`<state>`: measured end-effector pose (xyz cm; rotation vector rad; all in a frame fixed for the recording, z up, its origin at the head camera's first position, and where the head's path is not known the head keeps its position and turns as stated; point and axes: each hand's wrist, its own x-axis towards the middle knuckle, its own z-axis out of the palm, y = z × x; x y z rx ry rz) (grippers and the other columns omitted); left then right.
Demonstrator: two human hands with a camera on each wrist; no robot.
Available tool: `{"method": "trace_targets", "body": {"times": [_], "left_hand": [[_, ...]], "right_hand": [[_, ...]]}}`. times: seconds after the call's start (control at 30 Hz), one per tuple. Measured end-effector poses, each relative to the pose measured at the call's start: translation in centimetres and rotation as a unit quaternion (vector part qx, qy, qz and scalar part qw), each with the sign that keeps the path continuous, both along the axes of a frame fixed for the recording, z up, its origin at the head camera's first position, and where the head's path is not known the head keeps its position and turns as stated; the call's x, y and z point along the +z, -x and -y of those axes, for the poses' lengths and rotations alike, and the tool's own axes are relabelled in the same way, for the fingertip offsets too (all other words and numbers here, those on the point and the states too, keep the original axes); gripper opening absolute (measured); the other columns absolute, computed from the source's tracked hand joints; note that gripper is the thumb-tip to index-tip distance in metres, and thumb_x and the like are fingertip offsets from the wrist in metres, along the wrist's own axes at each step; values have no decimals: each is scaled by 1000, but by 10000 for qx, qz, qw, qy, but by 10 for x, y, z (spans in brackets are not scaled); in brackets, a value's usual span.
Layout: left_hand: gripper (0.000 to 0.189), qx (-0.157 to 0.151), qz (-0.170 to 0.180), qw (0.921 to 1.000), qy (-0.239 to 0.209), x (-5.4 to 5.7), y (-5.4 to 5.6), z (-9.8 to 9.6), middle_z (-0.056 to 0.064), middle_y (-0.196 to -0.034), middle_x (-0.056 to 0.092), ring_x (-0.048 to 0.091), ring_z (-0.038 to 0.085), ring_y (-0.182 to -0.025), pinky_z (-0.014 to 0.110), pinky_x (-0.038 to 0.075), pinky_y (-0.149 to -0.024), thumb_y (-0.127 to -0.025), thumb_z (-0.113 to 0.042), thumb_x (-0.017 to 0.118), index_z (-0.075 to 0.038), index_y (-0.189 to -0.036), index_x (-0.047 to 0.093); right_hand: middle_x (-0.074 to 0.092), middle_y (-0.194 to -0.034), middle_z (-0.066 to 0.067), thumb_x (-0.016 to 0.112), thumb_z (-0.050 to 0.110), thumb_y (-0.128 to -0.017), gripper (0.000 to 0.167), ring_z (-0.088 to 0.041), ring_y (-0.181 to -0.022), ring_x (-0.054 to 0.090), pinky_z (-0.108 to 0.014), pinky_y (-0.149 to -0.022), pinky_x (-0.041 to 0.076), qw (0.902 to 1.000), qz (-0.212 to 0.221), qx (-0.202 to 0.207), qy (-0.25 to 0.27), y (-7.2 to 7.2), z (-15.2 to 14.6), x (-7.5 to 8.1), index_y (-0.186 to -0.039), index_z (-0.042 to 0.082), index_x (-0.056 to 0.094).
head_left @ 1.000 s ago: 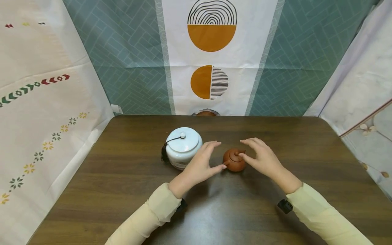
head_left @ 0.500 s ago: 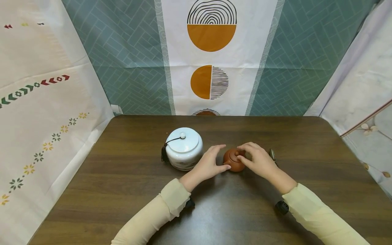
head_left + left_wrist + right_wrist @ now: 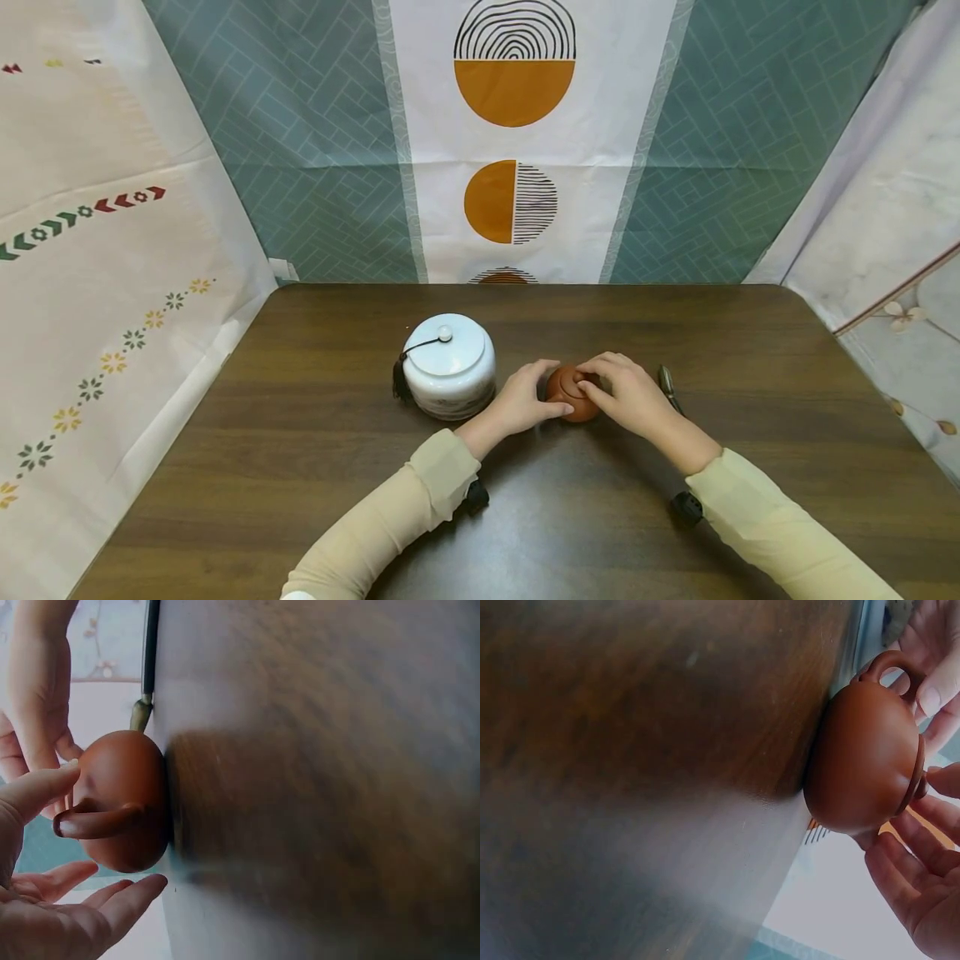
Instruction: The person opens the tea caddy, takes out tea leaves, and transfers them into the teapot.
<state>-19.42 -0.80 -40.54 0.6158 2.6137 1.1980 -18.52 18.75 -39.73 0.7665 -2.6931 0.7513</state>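
Note:
A small reddish-brown clay teapot (image 3: 564,385) stands on the wooden table, its handle toward my left hand. The left hand (image 3: 519,398) is spread around the handle side, thumb in front and fingers behind. In the left wrist view its thumb tip lies by the top of the handle (image 3: 101,823), and a gap shows between the fingers and the pot. My right hand (image 3: 628,393) pinches the knob (image 3: 921,787) of the lid (image 3: 912,780) between thumb and fingers. Other right fingertips sit close to the spout (image 3: 866,838). The lid rests on the pot.
Left of the hands stands a white lidded jar (image 3: 450,367) with a black tassel (image 3: 401,379). A slender dark stick with a bronze-coloured end (image 3: 665,379) lies right of the right hand. Patterned cloths hang behind the table (image 3: 300,400) and at both sides.
Both hands have moved in toward the teapot. The right thumb and fingers have drawn together on the lid knob, and the left hand has slid right around the handle side.

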Motion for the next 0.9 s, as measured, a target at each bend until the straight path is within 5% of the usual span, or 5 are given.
{"method": "trace_targets", "body": {"times": [0.3, 0.9], "left_hand": [[62, 44, 526, 9973, -509, -2, 4, -3, 14, -132, 56, 55, 29, -119, 40, 49, -94, -83, -19, 75, -5, -137, 47], [63, 9, 863, 9935, -748, -6, 7, -3, 12, -139, 50, 51, 28, -126, 39, 46, -98, -85, -15, 72, -6, -140, 43]], "right_hand": [[66, -99, -9, 68, 13, -87, 20, -27, -94, 58, -45, -79, 52, 9999, 23, -61, -125, 1, 2, 0, -105, 3, 69], [64, -96, -7, 70, 7, -85, 13, -24, -84, 63, -41, -71, 54, 9986, -455, -77, 261, -2, -9, 3, -98, 5, 66]]}}
